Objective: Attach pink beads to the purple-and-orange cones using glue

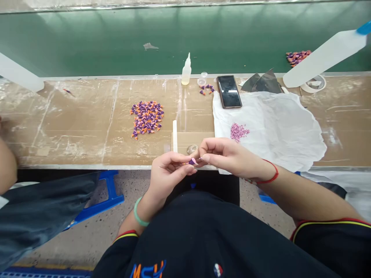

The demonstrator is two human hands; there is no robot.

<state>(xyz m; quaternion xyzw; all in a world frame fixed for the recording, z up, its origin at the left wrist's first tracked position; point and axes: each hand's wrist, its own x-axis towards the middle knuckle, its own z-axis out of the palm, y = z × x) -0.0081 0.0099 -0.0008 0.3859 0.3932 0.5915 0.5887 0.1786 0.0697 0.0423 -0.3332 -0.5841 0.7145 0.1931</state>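
Closest to us, over our black shirt (199,239), our left hand (168,175) and our right hand (228,156) meet just past the table's front edge. The fingers of both hands are closed, and the left fingertips pinch a small purple-and-pink piece (192,161). The right thumb and forefinger close on the same spot, though we cannot tell whether they grip the piece or something thin beside it. A green bangle (138,212) circles our left wrist and a red cord (268,173) our right.

Just beyond our hands, a clear glass dome (192,149) sits on a cardboard scrap (194,143), with a white stick (175,135) beside it. To the left lies a heap of purple-and-orange pieces (147,117). To the right, pink beads (239,132) lie on a white plastic sheet (278,127).

Farther on stand a phone (228,91), a small glue bottle (186,71), and a clear cup (202,79). At our far left, another person's arm (7,166) rests near the table's edge.
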